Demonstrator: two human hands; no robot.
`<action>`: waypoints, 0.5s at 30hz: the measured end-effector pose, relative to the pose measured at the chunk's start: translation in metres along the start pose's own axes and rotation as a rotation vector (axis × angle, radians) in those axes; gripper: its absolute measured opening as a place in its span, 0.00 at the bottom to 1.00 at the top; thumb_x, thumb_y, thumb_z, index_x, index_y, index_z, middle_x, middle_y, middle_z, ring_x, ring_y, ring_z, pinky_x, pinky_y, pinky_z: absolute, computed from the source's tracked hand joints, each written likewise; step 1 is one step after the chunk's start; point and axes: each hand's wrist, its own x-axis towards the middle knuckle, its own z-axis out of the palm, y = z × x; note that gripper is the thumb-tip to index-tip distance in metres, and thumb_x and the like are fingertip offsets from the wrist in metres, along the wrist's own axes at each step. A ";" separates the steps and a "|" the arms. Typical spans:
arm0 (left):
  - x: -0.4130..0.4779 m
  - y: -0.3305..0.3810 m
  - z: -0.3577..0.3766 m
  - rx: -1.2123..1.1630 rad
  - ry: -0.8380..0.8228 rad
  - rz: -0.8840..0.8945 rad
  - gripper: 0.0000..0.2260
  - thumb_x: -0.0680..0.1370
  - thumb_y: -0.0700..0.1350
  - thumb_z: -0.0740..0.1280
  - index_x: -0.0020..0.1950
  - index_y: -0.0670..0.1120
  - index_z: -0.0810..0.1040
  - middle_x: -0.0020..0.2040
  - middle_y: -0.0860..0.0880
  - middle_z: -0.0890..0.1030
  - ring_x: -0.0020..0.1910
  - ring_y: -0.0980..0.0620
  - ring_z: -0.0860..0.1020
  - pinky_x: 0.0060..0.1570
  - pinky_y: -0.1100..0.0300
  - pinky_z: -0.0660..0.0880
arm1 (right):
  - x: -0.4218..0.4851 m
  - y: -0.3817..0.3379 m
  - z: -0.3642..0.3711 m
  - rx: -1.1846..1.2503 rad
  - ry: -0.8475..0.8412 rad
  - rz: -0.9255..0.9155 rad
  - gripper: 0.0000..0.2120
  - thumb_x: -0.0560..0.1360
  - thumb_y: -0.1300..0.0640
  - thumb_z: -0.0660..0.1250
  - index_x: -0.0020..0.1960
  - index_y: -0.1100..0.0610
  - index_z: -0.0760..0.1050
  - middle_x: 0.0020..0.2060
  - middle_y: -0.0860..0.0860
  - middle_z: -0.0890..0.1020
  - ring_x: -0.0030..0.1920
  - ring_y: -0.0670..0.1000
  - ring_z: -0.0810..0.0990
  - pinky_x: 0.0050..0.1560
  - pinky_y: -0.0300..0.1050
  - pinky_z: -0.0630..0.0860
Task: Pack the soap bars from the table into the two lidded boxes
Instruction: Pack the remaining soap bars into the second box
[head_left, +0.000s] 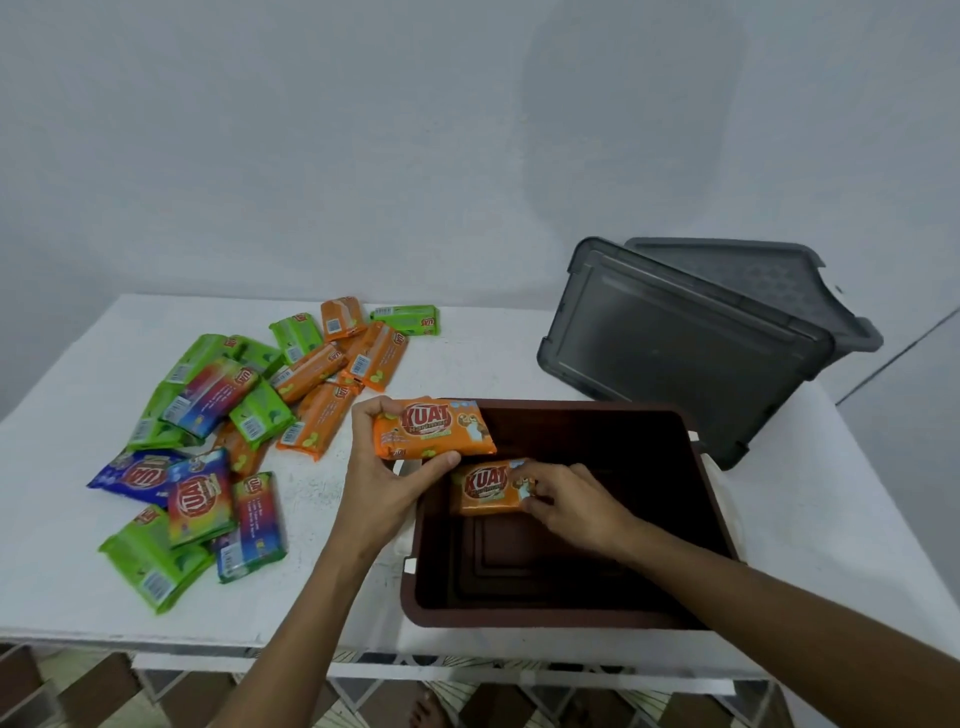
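— What's laid out, biggest first?

— The white bench (519, 358) carries it all. At its back right stands the grey box (810, 312), a grey lid (675, 358) leaning on its front. Nearer is the brown box (571, 616), open, nothing in it but what the hands bring. On the left lies the pile (234, 421) of wrapped bars, green, orange and multicoloured, overlapping one another.

— And the hands?

— The left hand (384, 488) holds the upper bar (434, 428) above the brown box's far left corner, thumb under the long edge, fingers curled over the top at the left end. The right hand (576, 499) is down inside the box, fingertips pinching the right end of the lower bar (485, 486). Whether that bar rests on the bottom, I can't tell.

— How will they handle?

— Light and stiff, I'd judge: a solid block in glossy film. The wrap looks slick and the crimped ends are loose, so a grip across the firm middle, thumb against fingers, should be surer than the ends. I'd expect no harm from a short drop. Laid flat in rows they should pack neatly.
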 end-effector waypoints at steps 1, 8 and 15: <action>0.000 0.001 0.000 0.012 -0.011 0.001 0.26 0.68 0.31 0.75 0.56 0.47 0.64 0.54 0.49 0.77 0.51 0.57 0.80 0.46 0.67 0.77 | 0.000 0.001 0.001 -0.060 0.007 -0.010 0.16 0.78 0.56 0.66 0.65 0.49 0.75 0.58 0.51 0.81 0.57 0.51 0.80 0.57 0.40 0.75; 0.002 0.008 -0.002 0.120 -0.036 0.053 0.27 0.65 0.42 0.78 0.56 0.47 0.66 0.55 0.53 0.76 0.53 0.58 0.80 0.46 0.66 0.78 | -0.007 -0.011 -0.019 -0.067 -0.043 -0.015 0.17 0.79 0.55 0.64 0.67 0.49 0.73 0.55 0.49 0.81 0.54 0.47 0.81 0.53 0.43 0.79; 0.002 0.019 0.018 0.038 -0.246 0.076 0.28 0.67 0.43 0.80 0.57 0.50 0.66 0.63 0.52 0.78 0.60 0.50 0.79 0.54 0.50 0.80 | -0.040 -0.055 -0.050 1.145 0.064 -0.027 0.16 0.78 0.61 0.65 0.64 0.50 0.75 0.54 0.60 0.82 0.54 0.59 0.83 0.55 0.58 0.80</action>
